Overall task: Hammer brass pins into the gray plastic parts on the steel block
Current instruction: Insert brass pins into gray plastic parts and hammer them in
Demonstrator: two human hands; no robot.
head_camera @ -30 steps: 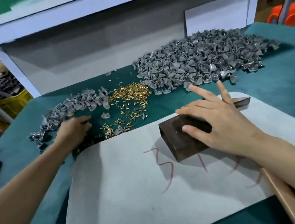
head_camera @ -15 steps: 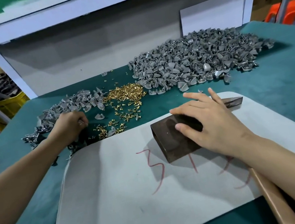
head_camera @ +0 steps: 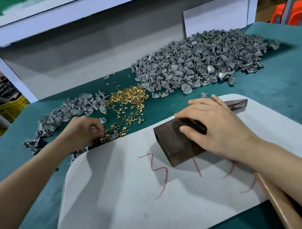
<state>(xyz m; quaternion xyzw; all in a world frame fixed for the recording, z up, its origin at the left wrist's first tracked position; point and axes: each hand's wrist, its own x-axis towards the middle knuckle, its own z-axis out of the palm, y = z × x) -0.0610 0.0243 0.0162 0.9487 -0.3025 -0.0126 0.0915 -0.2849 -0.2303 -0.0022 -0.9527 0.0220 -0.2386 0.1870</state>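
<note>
The dark steel block (head_camera: 172, 140) lies on a white mat (head_camera: 120, 199). My right hand (head_camera: 214, 129) rests on top of it, its thumb and fingers wrapped over the dark head of a hammer (head_camera: 237, 104). The hammer's wooden handle (head_camera: 279, 204) runs back under my forearm. My left hand (head_camera: 81, 132) is at the mat's far left corner, fingers curled, pinching into loose brass pins (head_camera: 113, 133). A heap of brass pins (head_camera: 127, 98) lies beyond. A large pile of grey plastic parts (head_camera: 197, 62) sits at the back right. No part shows on the block.
A smaller pile of grey parts (head_camera: 62, 117) stretches left of the pins on the green table cover (head_camera: 283, 96). A grey back panel and blue shelf frame (head_camera: 94, 43) close off the rear. A yellow crate (head_camera: 13, 107) and orange stools (head_camera: 301, 13) stand beyond the table.
My left hand has shifted right, from the small grey pile to the loose pins. The raised fingers of my right hand have lowered and closed together over the hammer head.
</note>
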